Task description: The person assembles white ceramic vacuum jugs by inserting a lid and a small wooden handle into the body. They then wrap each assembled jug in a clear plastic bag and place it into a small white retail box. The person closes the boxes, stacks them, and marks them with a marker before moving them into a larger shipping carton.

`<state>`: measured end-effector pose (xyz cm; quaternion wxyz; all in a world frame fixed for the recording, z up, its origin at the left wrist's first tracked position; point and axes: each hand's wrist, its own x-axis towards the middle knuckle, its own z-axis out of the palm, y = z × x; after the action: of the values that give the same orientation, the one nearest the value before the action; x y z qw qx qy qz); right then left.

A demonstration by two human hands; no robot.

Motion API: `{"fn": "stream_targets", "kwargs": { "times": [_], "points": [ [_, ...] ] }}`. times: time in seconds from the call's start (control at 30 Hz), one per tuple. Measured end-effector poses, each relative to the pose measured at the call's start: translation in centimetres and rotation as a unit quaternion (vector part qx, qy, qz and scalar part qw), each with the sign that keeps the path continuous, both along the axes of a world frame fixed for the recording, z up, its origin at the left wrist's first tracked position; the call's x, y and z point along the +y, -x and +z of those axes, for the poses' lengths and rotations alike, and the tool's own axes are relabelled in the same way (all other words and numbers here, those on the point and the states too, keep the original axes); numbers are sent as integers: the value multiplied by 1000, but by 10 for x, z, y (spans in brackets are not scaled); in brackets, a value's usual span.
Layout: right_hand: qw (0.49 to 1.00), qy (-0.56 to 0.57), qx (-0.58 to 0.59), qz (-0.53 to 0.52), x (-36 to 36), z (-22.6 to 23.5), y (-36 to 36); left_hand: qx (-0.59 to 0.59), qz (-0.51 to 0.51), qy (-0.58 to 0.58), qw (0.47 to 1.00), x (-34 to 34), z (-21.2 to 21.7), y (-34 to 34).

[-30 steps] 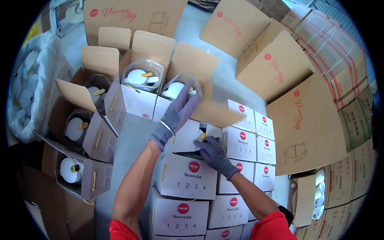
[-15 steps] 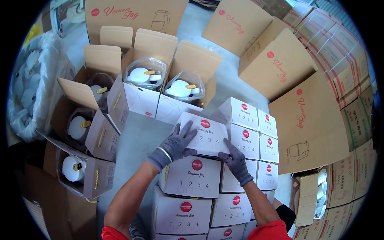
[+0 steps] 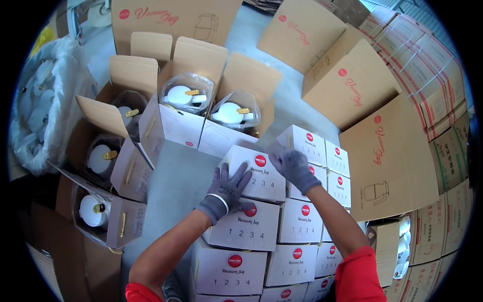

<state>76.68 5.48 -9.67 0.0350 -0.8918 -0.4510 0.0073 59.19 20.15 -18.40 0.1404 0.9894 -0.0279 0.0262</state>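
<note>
My left hand (image 3: 227,192), in a grey work glove, lies with spread fingers on the front left of a white jug box (image 3: 269,176). That box rests in the stack, on top of another white box (image 3: 244,226). My right hand (image 3: 293,167), also gloved, is over the seam between this box and the white box (image 3: 308,140) to its right. Its fingertips are smeared by motion, so their grip is unclear. The boxes are closed, each with a red round mark on its front.
At the left, several open boxes (image 3: 135,173) hold white jugs (image 3: 177,94) with gold-coloured parts, wrapped in plastic bags. Beyond them stands a plastic-lined bin (image 3: 35,116) of white parts. Large brown cartons (image 3: 387,166) stand at the right and back. White jugs lie in a carton (image 3: 385,246) at the lower right.
My right hand has left the right edge of the white box and moved up and away from me. My left hand has slid slightly right and nearer, its fingers spreading.
</note>
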Motion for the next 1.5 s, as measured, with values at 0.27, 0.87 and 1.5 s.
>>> {"fn": "stream_targets", "kwargs": {
  "times": [0.27,0.87,1.5],
  "points": [
    [996,8,88,15,30,-73,-84,-315,270,522,745,52,-59,-62],
    [992,-13,-101,80,14,-61,-52,-333,244,220,884,60,23,-219],
    [970,-230,70,-46,-53,-57,-58,-72,68,195,976,71,-26,-141]
  ]
}}
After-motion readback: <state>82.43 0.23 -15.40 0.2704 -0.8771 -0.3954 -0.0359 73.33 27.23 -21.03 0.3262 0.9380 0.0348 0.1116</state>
